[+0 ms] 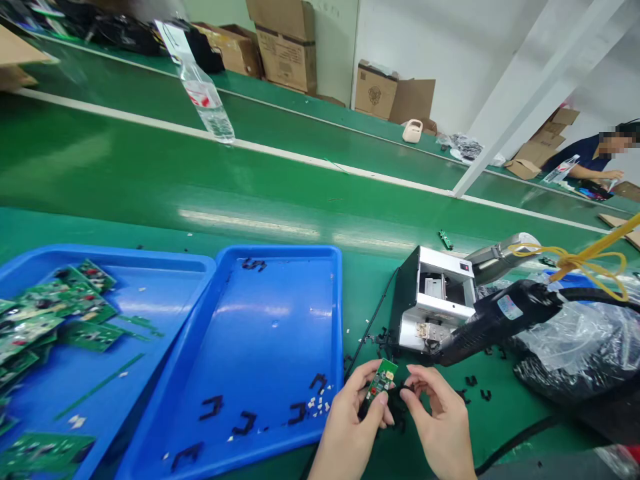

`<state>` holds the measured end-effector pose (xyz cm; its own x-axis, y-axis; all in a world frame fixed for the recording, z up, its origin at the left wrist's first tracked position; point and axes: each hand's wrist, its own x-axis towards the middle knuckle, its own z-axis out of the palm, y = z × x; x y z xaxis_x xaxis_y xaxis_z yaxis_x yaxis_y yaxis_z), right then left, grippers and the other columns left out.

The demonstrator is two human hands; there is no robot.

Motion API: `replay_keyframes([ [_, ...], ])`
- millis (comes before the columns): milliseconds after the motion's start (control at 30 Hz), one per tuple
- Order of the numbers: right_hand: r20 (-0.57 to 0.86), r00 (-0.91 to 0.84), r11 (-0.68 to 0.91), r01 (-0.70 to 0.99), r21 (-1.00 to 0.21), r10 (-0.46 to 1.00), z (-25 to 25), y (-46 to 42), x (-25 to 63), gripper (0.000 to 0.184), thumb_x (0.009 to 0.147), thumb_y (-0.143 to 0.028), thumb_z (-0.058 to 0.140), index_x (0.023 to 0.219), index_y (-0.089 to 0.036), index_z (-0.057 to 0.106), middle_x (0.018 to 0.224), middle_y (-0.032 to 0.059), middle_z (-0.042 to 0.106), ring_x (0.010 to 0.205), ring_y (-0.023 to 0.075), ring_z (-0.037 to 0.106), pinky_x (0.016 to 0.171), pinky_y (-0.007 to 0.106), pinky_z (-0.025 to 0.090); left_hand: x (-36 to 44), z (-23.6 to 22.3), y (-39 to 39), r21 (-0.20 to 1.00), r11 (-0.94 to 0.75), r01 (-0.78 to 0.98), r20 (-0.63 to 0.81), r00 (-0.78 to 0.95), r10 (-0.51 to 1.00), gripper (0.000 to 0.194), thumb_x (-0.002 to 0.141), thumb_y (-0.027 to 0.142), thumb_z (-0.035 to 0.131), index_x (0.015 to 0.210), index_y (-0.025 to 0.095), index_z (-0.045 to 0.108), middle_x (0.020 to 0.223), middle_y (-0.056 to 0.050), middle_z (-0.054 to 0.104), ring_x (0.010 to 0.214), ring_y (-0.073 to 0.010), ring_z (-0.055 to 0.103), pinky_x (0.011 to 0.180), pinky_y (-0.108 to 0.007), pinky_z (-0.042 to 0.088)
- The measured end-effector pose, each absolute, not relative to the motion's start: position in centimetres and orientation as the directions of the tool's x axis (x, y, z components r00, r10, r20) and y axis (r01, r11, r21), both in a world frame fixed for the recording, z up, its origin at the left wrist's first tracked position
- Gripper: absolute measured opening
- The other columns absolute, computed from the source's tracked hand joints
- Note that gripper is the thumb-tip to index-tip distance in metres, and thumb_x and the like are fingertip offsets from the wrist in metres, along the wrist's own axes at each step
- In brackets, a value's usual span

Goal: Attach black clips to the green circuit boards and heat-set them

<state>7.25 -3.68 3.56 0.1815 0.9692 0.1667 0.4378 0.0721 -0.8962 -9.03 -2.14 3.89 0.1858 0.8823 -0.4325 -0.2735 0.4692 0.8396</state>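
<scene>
Head camera view: a person's left hand pinches one small green circuit board between thumb and fingers, above a green workbench. The right hand is curled just beside the board, its fingertips drawn together; whether they grip anything cannot be told. A clump of black plastic pieces lies on the bench under the hands. To their left sit two blue trays. The nearer one, the right-hand blue tray, holds six black U-shaped pieces and some white scraps. The other, the left-hand blue tray, carries a heap of green circuit boards, too overlapped to count. Beyond the hands stand one silver-and-black bench machine and one black heat gun, beside a clear plastic bag. One water bottle stands farther up the bench. A co-worker's hand works at the far right.
</scene>
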Motion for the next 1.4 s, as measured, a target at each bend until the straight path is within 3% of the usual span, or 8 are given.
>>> replay_keyframes([
  [233, 0.07, 0.195, 0.021, 0.241, -0.97, 0.978, 2.8, -4.5, 7.1, 0.008, 0.092, -0.029, 0.072, 0.091, -0.023, 0.076, 0.091, 0.0072, 0.07, 0.083, 0.0203, 0.075, 0.073, 0.026, 0.064, -9.7, 3.3, -2.7, 0.922, 0.384, 0.057, -0.386, 0.241, 0.891, 0.042, 0.095, 0.029, 0.055, 0.134, 0.018, 0.066, 0.096, -0.008, 0.078, 0.063, -0.0169, 0.065, 0.065, -0.03, 0.055],
  [400, -0.024, 0.256, -0.052, 0.101, -0.994, 0.966, 2.5, -4.5, 6.9, 0.012, 0.086, -0.028, 0.08, 0.089, -0.023, 0.071, 0.083, 0.0033, 0.068, 0.076, 0.0179, 0.073, 0.073, 0.026, 0.064, -10.0, 3.7, -3.1, 0.971, 0.113, 0.212, -0.153, 0.183, 0.971, 0.04, 0.098, 0.028, 0.052, 0.133, 0.031, 0.071, 0.112, -0.008, 0.078, 0.097, -0.0244, 0.073, 0.087, -0.032, 0.058],
  [500, 0.056, 0.21, 0.024, 0.149, -0.989, 0.976, 3.6, -4.0, 6.8, 0.009, 0.083, -0.022, 0.081, 0.081, -0.023, 0.072, 0.08, 0.0041, 0.07, 0.073, 0.0175, 0.072, 0.064, 0.022, 0.061, -10.2, 3.9, -3.2, 0.966, -0.002, 0.26, -0.064, 0.245, 0.967, 0.044, 0.1, 0.022, 0.047, 0.138, 0.032, 0.067, 0.107, -0.007, 0.077, 0.097, -0.0219, 0.073, 0.087, -0.028, 0.057],
  [767, 0.273, 0.117, 0.218, 0.347, -0.912, 0.955, 5.2, -3.4, 6.8, 0.017, 0.089, -0.011, 0.07, 0.087, -0.026, 0.079, 0.082, 0.0054, 0.071, 0.07, 0.0175, 0.071, 0.056, 0.022, 0.058, -10.6, 3.7, -3.2, 0.928, -0.138, 0.346, 0.021, 0.321, 0.947, 0.048, 0.102, 0.016, 0.044, 0.145, 0.032, 0.06, 0.101, -0.006, 0.074, 0.091, -0.0197, 0.074, 0.081, -0.026, 0.058],
  [933, 0.318, 0.041, 0.281, 0.368, -0.886, 0.947, 5.2, -3.3, 7.2, 0.025, 0.091, -0.006, 0.066, 0.093, -0.026, 0.081, 0.086, 0.0054, 0.068, 0.068, 0.0164, 0.071, 0.057, 0.023, 0.059, -10.7, 3.6, -3.2, 0.892, -0.244, 0.381, 0.09, 0.381, 0.92, 0.051, 0.103, 0.013, 0.041, 0.148, 0.032, 0.055, 0.1, -0.005, 0.074, 0.085, -0.0193, 0.075, 0.072, -0.025, 0.058],
  [1100, 0.376, -0.065, 0.368, 0.415, -0.833, 0.924, 5.2, -3.3, 7.5, 0.031, 0.093, -0.001, 0.06, 0.101, -0.025, 0.079, 0.09, 0.0062, 0.066, 0.069, 0.0152, 0.07, 0.058, 0.024, 0.06, -10.9, 3.4, -2.9, 0.767, -0.43, 0.477, 0.175, 0.488, 0.855, 0.055, 0.096, 0.005, 0.032, 0.145, 0.017, 0.055, 0.097, -0.011, 0.075, 0.073, -0.0239, 0.075, 0.055, -0.029, 0.057],
  [1300, 0.401, -0.115, 0.395, 0.544, -0.74, 0.909, 5.3, -3.4, 7.7, 0.027, 0.094, -0.003, 0.059, 0.108, -0.021, 0.073, 0.089, 0.0073, 0.071, 0.078, 0.0175, 0.072, 0.068, 0.025, 0.061, -11.3, 4.2, -2.7, 0.725, -0.463, 0.51, 0.142, 0.547, 0.825, 0.053, 0.089, 0.0, 0.035, 0.133, 0.015, 0.059, 0.105, -0.012, 0.079, 0.088, -0.0289, 0.079, 0.064, -0.034, 0.061],
  [1400, 0.368, -0.136, 0.38, 0.549, -0.745, 0.92, 5.4, -3.3, 7.8, 0.025, 0.096, -0.006, 0.059, 0.109, -0.021, 0.073, 0.089, 0.0069, 0.071, 0.077, 0.0173, 0.072, 0.068, 0.024, 0.06, -11.5, 4.3, -2.8, 0.696, -0.478, 0.536, 0.113, 0.576, 0.81, 0.053, 0.087, 0.002, 0.043, 0.135, 0.016, 0.059, 0.1, -0.011, 0.078, 0.081, -0.0278, 0.077, 0.059, -0.031, 0.059],
])
